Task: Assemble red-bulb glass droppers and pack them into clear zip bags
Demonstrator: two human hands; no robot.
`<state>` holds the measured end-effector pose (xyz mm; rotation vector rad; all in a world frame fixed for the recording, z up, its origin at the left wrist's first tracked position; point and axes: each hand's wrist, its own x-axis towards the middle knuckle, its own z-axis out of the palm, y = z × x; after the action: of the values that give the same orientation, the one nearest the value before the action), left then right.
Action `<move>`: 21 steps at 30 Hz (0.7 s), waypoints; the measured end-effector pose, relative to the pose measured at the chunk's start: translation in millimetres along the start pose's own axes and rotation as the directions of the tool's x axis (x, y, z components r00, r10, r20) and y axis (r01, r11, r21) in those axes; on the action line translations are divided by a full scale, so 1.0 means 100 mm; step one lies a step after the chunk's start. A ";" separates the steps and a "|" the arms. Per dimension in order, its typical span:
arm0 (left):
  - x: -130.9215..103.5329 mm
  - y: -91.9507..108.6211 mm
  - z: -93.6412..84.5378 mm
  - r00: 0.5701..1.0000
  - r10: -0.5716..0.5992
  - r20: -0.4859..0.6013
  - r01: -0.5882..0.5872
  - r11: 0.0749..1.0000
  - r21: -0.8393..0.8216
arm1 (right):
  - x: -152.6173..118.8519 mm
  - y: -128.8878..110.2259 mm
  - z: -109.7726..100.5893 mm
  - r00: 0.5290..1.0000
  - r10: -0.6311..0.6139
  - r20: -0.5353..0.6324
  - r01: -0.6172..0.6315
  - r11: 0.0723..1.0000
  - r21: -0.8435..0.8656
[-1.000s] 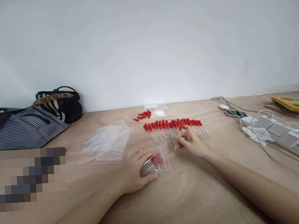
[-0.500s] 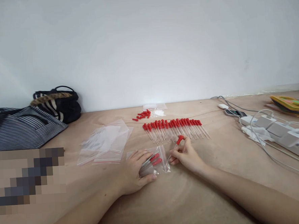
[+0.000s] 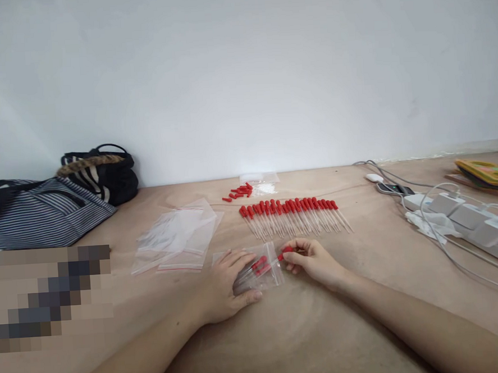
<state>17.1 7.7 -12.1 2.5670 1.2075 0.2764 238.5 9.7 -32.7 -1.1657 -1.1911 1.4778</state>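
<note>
My left hand (image 3: 232, 283) lies flat with fingers stretched over a clear zip bag (image 3: 247, 288), pressing it to the table. Inside the bag are droppers with red bulbs (image 3: 260, 263), their tubes partly under my fingers. My right hand (image 3: 310, 258) pinches another dropper by its red bulb (image 3: 287, 251) at the bag's right-hand mouth. Its thin clear tube points left into the bag. Behind my hands, a row of red-bulbed droppers (image 3: 293, 212) lies side by side, tubes toward me.
Flat zip bags (image 3: 180, 236) are piled at left. Loose red bulbs (image 3: 241, 191) and clear tubes on a bag (image 3: 263, 186) lie behind the row. Striped bag (image 3: 52, 212) and black bag (image 3: 117, 177) stand far left. A power strip (image 3: 479, 223) with cables lies at right.
My right hand has tipped the dropper over and moved it left, its tube passing into the bag's mouth. My left hand stays on the bag.
</note>
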 end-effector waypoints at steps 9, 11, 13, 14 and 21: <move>0.01 0.01 0.01 1.000 -0.023 0.012 0.023 1.000 0.018 | 0.00 -0.02 -0.18 0.950 -0.057 0.308 0.158 0.936 -0.314; 0.01 0.02 0.01 1.000 -0.024 0.009 0.024 1.000 0.008 | -0.01 -0.04 -0.19 0.928 -0.062 0.366 0.188 0.929 -0.319; 0.02 0.03 0.01 1.000 -0.029 -0.002 0.029 1.000 0.002 | 0.00 -0.04 -0.18 0.918 -0.095 0.386 0.230 0.918 -0.322; 0.02 0.03 0.01 0.999 -0.032 -0.007 0.032 0.999 0.000 | 0.01 -0.03 -0.16 0.914 -0.114 0.390 0.255 0.908 -0.334; 0.03 0.03 0.00 0.999 -0.038 -0.022 0.037 0.999 -0.015 | 0.16 -0.01 -0.01 0.861 -0.308 0.403 0.467 0.793 -0.391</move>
<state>21.3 7.7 -11.1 2.5322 1.2554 0.3050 236.5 25.3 -33.7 -0.9115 -1.9827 1.0963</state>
